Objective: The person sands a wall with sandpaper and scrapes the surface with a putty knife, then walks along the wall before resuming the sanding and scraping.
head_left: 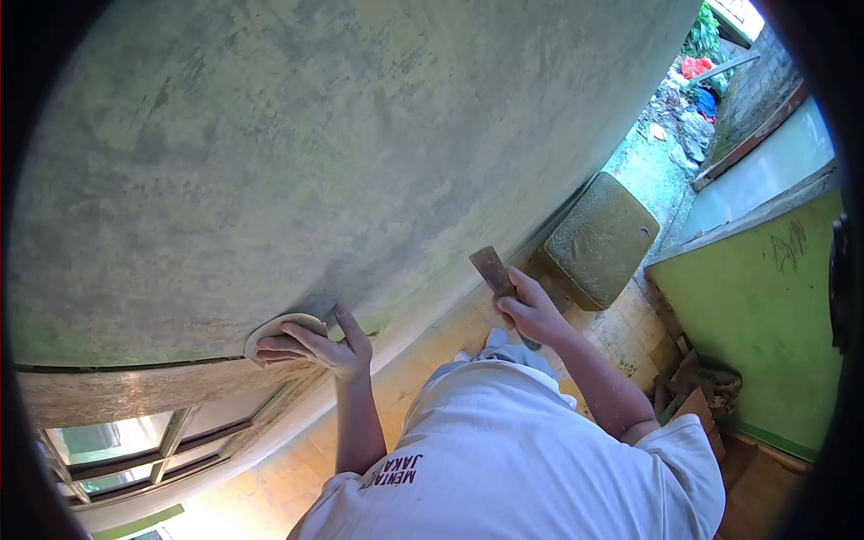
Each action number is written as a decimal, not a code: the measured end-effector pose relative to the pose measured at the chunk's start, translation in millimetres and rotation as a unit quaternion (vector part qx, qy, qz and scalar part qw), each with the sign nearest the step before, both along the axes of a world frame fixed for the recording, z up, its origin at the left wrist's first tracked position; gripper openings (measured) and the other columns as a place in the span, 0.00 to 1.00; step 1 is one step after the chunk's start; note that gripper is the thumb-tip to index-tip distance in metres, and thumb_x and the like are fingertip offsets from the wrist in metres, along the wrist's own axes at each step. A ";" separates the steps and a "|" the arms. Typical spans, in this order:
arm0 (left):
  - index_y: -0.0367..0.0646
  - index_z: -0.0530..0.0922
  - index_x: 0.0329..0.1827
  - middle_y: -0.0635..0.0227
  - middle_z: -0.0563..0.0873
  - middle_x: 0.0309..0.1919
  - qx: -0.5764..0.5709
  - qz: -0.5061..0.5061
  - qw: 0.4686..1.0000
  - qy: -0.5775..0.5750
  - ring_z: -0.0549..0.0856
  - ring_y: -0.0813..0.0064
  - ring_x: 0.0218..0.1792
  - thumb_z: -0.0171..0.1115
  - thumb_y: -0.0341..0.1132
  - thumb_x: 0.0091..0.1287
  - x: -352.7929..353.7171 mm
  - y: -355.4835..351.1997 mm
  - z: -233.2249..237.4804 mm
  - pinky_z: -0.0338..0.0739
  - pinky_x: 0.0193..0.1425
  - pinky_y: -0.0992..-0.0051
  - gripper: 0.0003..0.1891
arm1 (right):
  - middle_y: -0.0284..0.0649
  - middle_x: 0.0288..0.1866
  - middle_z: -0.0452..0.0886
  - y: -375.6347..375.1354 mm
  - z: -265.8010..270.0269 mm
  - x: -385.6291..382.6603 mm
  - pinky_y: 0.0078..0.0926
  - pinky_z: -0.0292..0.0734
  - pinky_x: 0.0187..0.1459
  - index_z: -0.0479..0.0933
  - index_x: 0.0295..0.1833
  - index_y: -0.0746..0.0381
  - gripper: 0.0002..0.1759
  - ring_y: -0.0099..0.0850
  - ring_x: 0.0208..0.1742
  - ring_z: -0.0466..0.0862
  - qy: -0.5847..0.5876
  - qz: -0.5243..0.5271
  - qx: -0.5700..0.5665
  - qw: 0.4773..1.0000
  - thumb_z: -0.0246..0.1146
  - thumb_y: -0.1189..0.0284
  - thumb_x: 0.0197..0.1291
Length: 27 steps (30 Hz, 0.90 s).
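Note:
My left hand [315, 346] presses a pale, rounded piece of sandpaper [301, 321] against the patchy grey-green wall [270, 180], just above the wooden frame. Its fingers lie over the piece and the thumb is apart. To the right, away from the wall, my right hand [531, 310] is wrapped round the handle of a scraper [490, 268]. The scraper's flat, brownish blade points up and left. Part of its handle is hidden by my fingers, and its lower end shows below them.
A wooden window frame [144, 387] runs along the lower left. A dusty, brownish box-like seat [601, 241] stands by the wall at right. Beyond are a green partition [765, 315], a heap of scraps [706, 387] and an opening to outdoor rubble. The floor is tiled [423, 360].

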State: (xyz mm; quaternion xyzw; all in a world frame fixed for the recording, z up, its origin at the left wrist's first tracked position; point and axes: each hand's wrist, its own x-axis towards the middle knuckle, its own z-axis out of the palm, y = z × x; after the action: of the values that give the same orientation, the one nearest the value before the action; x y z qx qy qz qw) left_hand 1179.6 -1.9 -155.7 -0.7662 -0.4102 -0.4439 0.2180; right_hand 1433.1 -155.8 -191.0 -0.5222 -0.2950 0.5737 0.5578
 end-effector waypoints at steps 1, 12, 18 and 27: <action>0.40 0.36 0.77 0.44 0.27 0.74 0.008 0.007 1.000 0.003 0.23 0.41 0.72 0.58 0.43 0.65 0.4 1.8 -0.1 0.16 0.65 0.38 0.46 | 0.38 0.29 0.76 9.0 3.9 1.5 0.26 0.70 0.28 0.70 0.42 0.65 0.07 0.26 0.25 0.76 -0.085 0.001 0.004 0.996 0.54 0.72 0.66; 0.34 0.38 0.76 0.42 0.28 0.74 0.056 0.042 0.998 0.008 0.23 0.42 0.72 0.50 0.47 0.69 7.0 8.1 -3.1 0.17 0.67 0.40 0.42 | 0.53 0.19 0.68 48.7 9.9 8.4 0.40 0.64 0.26 0.65 0.33 0.67 0.16 0.49 0.22 0.72 -0.387 0.041 0.056 0.919 0.56 0.65 0.67; 0.34 0.39 0.76 0.41 0.30 0.74 0.059 0.039 0.997 -0.008 0.25 0.42 0.73 0.51 0.48 0.69 10.3 9.0 -3.5 0.18 0.68 0.41 0.42 | 0.53 0.24 0.76 65.6 32.6 4.8 0.48 0.67 0.31 0.69 0.39 0.63 0.14 0.56 0.30 0.77 -0.406 0.041 0.025 0.913 0.53 0.62 0.68; 0.35 0.39 0.76 0.45 0.29 0.74 0.057 0.019 0.998 0.001 0.24 0.44 0.73 0.53 0.44 0.67 9.7 6.8 2.0 0.17 0.68 0.42 0.43 | 0.53 0.20 0.71 60.4 10.2 -0.5 0.40 0.65 0.26 0.68 0.34 0.68 0.16 0.50 0.22 0.70 -0.394 -0.008 0.074 0.916 0.56 0.64 0.67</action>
State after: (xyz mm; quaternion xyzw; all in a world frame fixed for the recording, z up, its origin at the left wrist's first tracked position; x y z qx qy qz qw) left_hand 1189.2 4.9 -153.7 -0.7450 -0.3987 -0.4618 0.2696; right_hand 1432.6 -95.5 -180.8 -0.6651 -0.5287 0.2937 0.4381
